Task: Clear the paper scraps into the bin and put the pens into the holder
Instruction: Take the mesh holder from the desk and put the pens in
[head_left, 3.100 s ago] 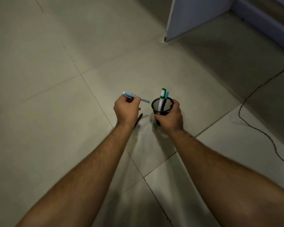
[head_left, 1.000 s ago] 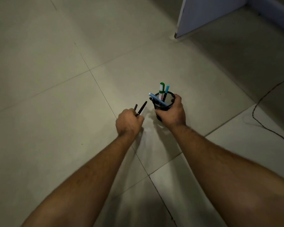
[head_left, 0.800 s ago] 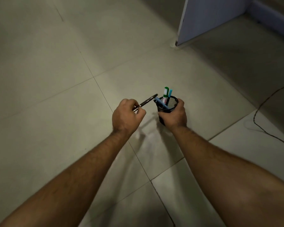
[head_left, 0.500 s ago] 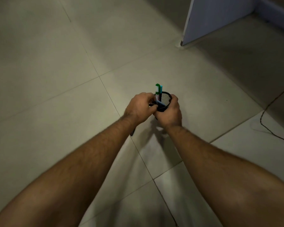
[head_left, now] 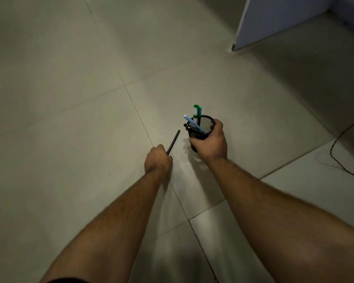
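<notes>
Right hand: now the right hand [head_left: 209, 142] wraps its curled fingers and thumb round the black mesh holder [head_left: 201, 127], gripping it by the side wall
Holder contents: a green-capped marker [head_left: 196, 112], a teal pen [head_left: 200, 111] behind it and a light blue pen [head_left: 193, 123] leaning to the left; some dark pens lie against the near left rim
Left hand: the left hand [head_left: 158, 160] is curled, knuckles up, pinching the near end of a black pen [head_left: 173, 141]
Black pen: slants up and away from the fingers, just left of the holder and apart from it; whether its far end touches the floor cannot be told
Surroundings: tiled floor [head_left: 70, 119], a thin cable [head_left: 343, 158] at the right, a pale panel [head_left: 274, 19] at the upper right
</notes>
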The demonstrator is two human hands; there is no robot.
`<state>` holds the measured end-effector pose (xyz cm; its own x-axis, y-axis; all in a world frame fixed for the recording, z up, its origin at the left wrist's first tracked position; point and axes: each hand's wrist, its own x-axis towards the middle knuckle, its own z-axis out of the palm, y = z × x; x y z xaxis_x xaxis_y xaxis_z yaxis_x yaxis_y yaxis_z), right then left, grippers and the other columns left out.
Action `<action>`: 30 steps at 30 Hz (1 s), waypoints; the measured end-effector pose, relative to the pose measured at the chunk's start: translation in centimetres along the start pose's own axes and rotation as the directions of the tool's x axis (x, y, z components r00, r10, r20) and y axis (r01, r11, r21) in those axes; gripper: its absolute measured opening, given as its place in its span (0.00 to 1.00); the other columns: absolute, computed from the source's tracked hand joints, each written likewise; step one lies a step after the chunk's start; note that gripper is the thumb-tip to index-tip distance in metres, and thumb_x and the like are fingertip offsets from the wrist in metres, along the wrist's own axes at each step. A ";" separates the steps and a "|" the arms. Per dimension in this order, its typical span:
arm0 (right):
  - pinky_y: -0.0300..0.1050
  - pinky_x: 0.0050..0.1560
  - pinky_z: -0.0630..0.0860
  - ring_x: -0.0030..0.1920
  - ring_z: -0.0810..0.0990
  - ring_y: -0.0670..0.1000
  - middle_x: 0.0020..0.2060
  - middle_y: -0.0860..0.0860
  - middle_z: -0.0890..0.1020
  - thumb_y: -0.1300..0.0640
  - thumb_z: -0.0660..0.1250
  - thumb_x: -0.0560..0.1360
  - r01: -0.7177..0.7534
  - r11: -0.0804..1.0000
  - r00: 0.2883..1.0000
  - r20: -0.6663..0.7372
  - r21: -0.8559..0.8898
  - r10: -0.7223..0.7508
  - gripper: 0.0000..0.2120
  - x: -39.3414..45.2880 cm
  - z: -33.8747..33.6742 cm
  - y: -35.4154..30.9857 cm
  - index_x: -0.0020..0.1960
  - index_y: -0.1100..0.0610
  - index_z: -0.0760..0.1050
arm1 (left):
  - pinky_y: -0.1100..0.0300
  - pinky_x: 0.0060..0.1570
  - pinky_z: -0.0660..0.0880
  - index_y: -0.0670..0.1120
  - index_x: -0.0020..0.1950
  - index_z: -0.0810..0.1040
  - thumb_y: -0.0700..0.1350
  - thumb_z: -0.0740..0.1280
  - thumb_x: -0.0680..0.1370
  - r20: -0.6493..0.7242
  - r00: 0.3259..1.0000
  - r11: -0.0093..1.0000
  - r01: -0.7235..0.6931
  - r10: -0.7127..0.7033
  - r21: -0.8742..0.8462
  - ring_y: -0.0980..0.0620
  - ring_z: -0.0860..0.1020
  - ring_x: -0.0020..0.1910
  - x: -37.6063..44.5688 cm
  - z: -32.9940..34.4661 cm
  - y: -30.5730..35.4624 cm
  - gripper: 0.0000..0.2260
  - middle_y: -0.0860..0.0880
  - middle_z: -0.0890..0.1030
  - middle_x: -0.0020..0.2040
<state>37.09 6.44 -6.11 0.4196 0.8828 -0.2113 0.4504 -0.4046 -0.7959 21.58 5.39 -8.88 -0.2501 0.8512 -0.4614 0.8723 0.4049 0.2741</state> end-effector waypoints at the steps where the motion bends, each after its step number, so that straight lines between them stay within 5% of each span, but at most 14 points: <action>1: 0.48 0.57 0.78 0.58 0.79 0.54 0.61 0.52 0.78 0.49 0.78 0.62 0.002 1.000 1.000 0.007 -0.002 -0.002 0.41 -0.1 0.0 0.1 0.70 0.51 0.62 | 0.54 0.47 0.77 0.44 0.57 0.77 0.48 0.67 0.77 0.001 1.000 1.000 0.003 -0.003 0.015 0.43 0.78 0.52 0.0 -0.1 0.0 0.12 0.43 0.80 0.55; 5: 0.46 0.56 0.78 0.58 0.79 0.54 0.61 0.51 0.77 0.49 0.78 0.63 0.026 0.999 1.000 0.000 -0.038 -0.026 0.39 -0.1 -0.3 -0.1 0.69 0.51 0.64 | 0.58 0.41 0.73 0.47 0.50 0.80 0.50 0.67 0.73 -0.125 0.992 0.993 0.004 -0.019 -0.117 0.44 0.80 0.47 -0.7 -3.2 -0.2 0.09 0.47 0.82 0.47; 7: 0.46 0.56 0.77 0.59 0.78 0.56 0.61 0.52 0.77 0.49 0.78 0.63 0.046 0.996 0.998 -0.038 -0.077 -0.049 0.37 0.5 -0.7 -0.4 0.67 0.52 0.66 | 0.58 0.40 0.74 0.48 0.47 0.80 0.50 0.67 0.72 -0.254 0.965 0.974 -0.114 0.062 -0.196 0.44 0.79 0.43 -1.4 -5.3 -0.1 0.08 0.49 0.82 0.44; 12: 0.48 0.57 0.76 0.61 0.77 0.59 0.62 0.55 0.77 0.51 0.78 0.63 -0.002 0.992 0.998 -0.059 -0.127 -0.006 0.39 1.7 -1.3 -1.4 0.69 0.53 0.66 | 0.59 0.38 0.70 0.47 0.43 0.77 0.47 0.66 0.72 -0.495 0.776 0.862 -0.498 0.392 -0.098 0.53 0.74 0.37 -2.9 -9.1 0.9 0.04 0.55 0.76 0.38; 15: 0.47 0.55 0.76 0.60 0.78 0.58 0.61 0.54 0.78 0.50 0.77 0.63 0.040 0.993 0.998 -0.037 -0.110 -0.044 0.38 1.2 -0.8 -1.6 0.69 0.52 0.66 | 0.57 0.40 0.73 0.48 0.45 0.78 0.47 0.66 0.73 -0.467 0.710 0.806 -0.592 0.528 0.010 0.52 0.75 0.38 -2.4 -10.0 2.1 0.05 0.52 0.79 0.41; 20: 0.49 0.55 0.78 0.58 0.80 0.56 0.60 0.52 0.79 0.49 0.77 0.62 0.067 0.997 0.997 0.051 -0.044 -0.065 0.39 -0.1 0.7 -2.1 0.68 0.51 0.65 | 0.54 0.47 0.76 0.46 0.54 0.79 0.45 0.65 0.75 -0.300 0.737 0.777 -0.630 0.606 0.023 0.49 0.78 0.46 -2.3 -9.6 3.4 0.09 0.48 0.80 0.49; 24: 0.47 0.54 0.79 0.56 0.80 0.53 0.59 0.49 0.80 0.50 0.77 0.62 0.086 0.996 0.993 0.080 0.011 -0.086 0.38 -0.6 1.5 -2.7 0.67 0.48 0.65 | 0.65 0.43 0.69 0.48 0.61 0.76 0.42 0.66 0.75 -0.333 0.779 0.782 -0.602 0.530 -0.163 0.56 0.72 0.40 -2.6 -9.2 2.9 0.14 0.54 0.76 0.48; 30: 0.47 0.56 0.79 0.56 0.80 0.50 0.58 0.47 0.80 0.52 0.78 0.62 0.047 0.994 0.991 0.122 0.102 -0.060 0.40 -1.6 2.1 -4.5 0.69 0.48 0.64 | 0.63 0.38 0.71 0.49 0.52 0.77 0.40 0.65 0.73 -0.411 0.819 0.783 -0.539 0.400 -0.310 0.55 0.73 0.38 -2.3 -10.4 2.4 0.09 0.55 0.76 0.42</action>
<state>32.77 7.40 -3.34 0.2924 0.9280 -0.2311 0.3872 -0.3358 -0.8587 19.83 7.90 1.62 -0.0281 0.9965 0.0786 0.6878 -0.0378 0.7250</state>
